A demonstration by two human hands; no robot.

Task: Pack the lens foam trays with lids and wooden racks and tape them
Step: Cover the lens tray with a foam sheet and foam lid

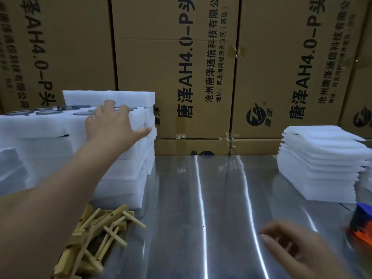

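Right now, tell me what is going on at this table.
A person is packing foam lens trays at a metal table. Their left hand reaches onto the top of the foam tray stack, fingers over its upper edge and thumb spread along the side. The right hand hovers low over the table, holding nothing. A pile of wooden racks lies front left, the foam lids are stacked on the right, and nothing is assembled or taped yet.

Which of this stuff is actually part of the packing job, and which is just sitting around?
For the job: foam trays holding lenses, stack of foam lids, pile of wooden racks, blurred orange-and-blue tool, probably tape.
Just standing by: cardboard boxes behind, metal table.
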